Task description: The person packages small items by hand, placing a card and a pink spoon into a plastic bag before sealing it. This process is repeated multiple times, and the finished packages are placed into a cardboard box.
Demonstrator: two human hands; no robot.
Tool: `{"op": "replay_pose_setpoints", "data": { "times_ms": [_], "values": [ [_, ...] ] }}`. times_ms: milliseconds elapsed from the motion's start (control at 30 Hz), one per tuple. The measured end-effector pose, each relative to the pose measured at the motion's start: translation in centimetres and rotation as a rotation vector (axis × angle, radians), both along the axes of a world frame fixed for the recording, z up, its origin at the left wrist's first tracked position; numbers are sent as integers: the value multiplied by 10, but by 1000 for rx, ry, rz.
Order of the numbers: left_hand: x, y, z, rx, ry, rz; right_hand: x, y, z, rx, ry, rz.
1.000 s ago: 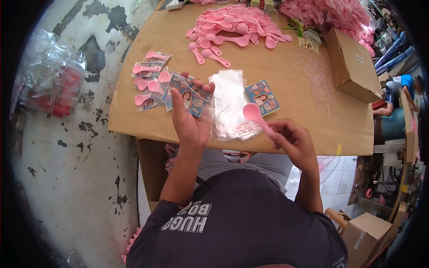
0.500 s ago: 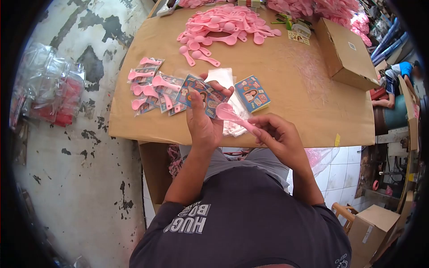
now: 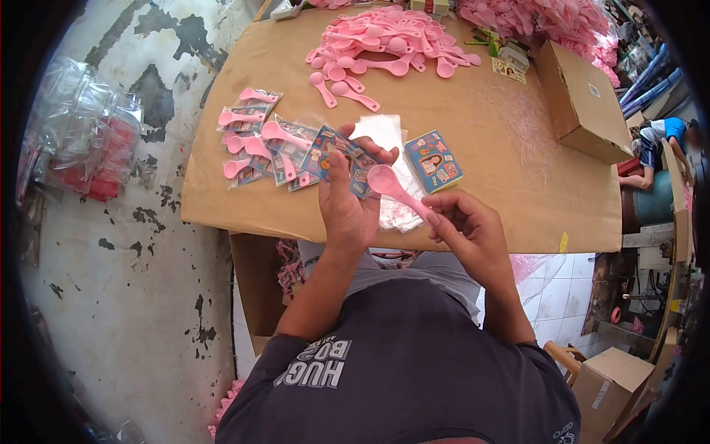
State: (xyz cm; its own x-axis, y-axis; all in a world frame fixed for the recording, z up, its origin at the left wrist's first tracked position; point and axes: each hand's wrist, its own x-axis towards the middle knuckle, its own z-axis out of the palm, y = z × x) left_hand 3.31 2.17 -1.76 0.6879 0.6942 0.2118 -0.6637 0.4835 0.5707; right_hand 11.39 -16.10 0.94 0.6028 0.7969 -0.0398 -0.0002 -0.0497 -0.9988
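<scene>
- Pink spoon (image 3: 403,194) has come across toward the left grip (image 3: 346,211); a second ago its bowl was well apart from the blue card (image 3: 359,170).
- Left grip: closed on the card, thumb across its face, fingers along its far edge. Whether clear film wraps this card is hard to tell.
- Right grip (image 3: 471,229): thumb and fingers pinch the spoon's handle end; the bowl points at the left grip, just beside the card's near corner. Touching or apart, I cannot tell.
- Good handling, I judge, means a light pinch at the handle end, leaving the bowl free, and a steady card, not bent by the thumb.
- Clear bags (image 3: 399,214) lie on the table (image 3: 503,200) between the grips; the card stack (image 3: 433,161) is beyond the right grip.
- Filled packs (image 3: 255,148) lie left of the left grip; the spoon pile (image 3: 399,46) is well beyond both.
</scene>
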Motion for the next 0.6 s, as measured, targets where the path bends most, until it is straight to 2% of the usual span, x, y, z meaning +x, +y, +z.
{"op": "replay_pose_setpoints", "data": {
  "times_ms": [167,233,600],
  "values": [
    [3,5,-2,-11,-4,-9,7,-5,-2,45,-53,-42],
    [5,3,-2,10,21,-41,9,-5,-4,66,74,16],
    [0,1,1,-80,28,-197,3,5,-3,92,76,-34]
  ]
}}
